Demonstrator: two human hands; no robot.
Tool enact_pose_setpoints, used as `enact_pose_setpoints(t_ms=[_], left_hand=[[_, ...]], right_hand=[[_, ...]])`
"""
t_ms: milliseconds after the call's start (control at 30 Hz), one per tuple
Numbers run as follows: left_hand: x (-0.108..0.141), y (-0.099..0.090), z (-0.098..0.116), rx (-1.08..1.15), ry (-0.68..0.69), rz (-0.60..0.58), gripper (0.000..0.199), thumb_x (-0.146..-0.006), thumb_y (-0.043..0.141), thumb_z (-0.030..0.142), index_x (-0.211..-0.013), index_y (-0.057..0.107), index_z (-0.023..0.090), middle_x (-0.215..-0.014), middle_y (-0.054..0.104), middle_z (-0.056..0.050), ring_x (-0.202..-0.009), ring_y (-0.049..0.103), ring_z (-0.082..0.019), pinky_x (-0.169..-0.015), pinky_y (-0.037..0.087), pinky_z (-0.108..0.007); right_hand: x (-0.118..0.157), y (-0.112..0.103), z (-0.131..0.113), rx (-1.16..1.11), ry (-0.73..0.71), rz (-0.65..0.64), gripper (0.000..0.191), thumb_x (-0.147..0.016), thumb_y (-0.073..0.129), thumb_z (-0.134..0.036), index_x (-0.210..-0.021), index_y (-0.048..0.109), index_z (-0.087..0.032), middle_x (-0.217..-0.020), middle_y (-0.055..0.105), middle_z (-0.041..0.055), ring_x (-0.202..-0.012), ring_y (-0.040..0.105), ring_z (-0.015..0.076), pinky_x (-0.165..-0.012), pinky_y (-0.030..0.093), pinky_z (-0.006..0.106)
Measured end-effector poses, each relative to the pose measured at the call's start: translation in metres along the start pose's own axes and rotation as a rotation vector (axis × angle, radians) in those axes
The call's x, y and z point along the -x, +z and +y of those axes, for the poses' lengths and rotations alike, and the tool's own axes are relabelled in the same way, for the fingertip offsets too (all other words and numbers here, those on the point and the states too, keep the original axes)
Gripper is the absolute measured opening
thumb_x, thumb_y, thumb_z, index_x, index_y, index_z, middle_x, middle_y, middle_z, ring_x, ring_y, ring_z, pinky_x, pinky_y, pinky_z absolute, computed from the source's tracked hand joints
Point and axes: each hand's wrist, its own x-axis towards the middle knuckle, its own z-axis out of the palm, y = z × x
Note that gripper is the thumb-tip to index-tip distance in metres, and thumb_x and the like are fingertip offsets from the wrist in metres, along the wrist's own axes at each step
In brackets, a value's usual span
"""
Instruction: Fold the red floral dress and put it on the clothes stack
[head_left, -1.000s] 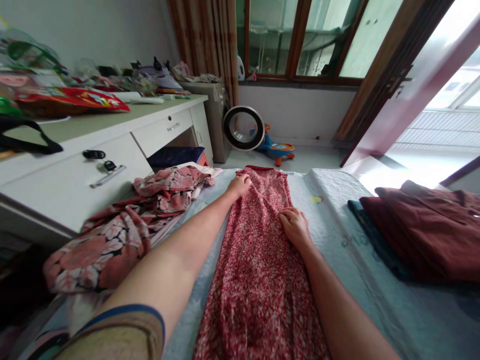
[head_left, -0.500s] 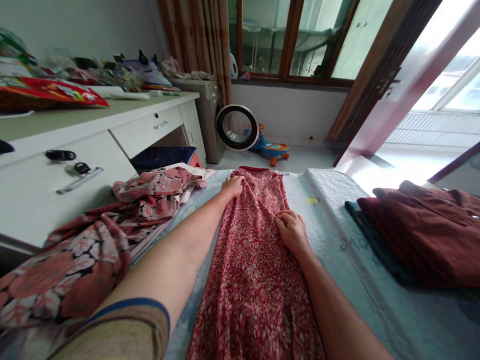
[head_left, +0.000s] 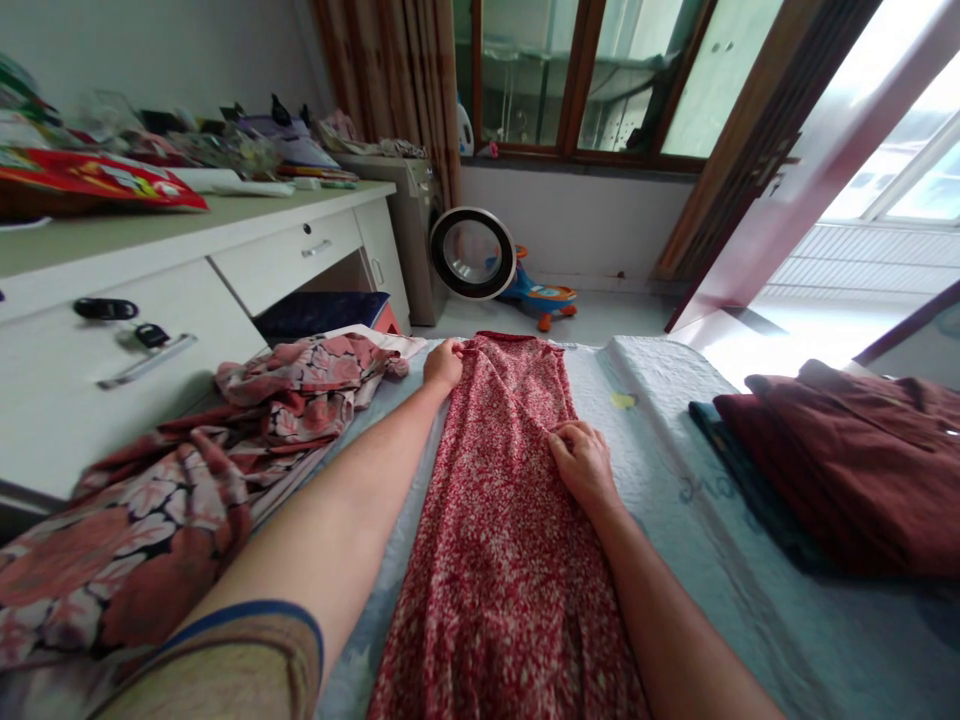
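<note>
A long red garment with a small pale pattern point(head_left: 502, 500) lies lengthwise on the light blue bed cover point(head_left: 660, 440), its narrow end at the far edge. At the garment's upper left edge, my left hand point(head_left: 444, 366) is closed, pinching the fabric. Farther down, on the right edge, my right hand point(head_left: 582, 455) has its fingers curled together on the cloth. A crease runs slantwise across the fabric between the two hands.
Crumpled floral cloth point(head_left: 202, 490) lies at the left, beside a white cabinet point(head_left: 150, 300). Folded dark red and green clothes point(head_left: 847, 460) are stacked at the right. Beyond the bed are a washing machine with its round door open point(head_left: 474, 253) and a blue-orange toy point(head_left: 538, 293).
My left hand has moved a little left, drawing the garment's upper left edge outward. My right hand has stayed almost where it was.
</note>
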Motion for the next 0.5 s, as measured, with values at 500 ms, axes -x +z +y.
enact_pose_setpoints(t_ms=[500], left_hand=[[-0.004,0.011,0.021,-0.06,-0.028,-0.07,0.023,-0.084,0.059,0.039,-0.094,0.072,0.023,-0.104,0.073,-0.007,-0.1,0.065,-0.025,-0.088,0.048,-0.031]], right_hand=[[0.002,-0.001,-0.004,-0.004,0.009,0.008,0.012,-0.083,0.057,-0.027,-0.076,0.066,-0.023,-0.106,0.068,0.0055,-0.103,0.056,0.0229,-0.098,0.037,0.038]])
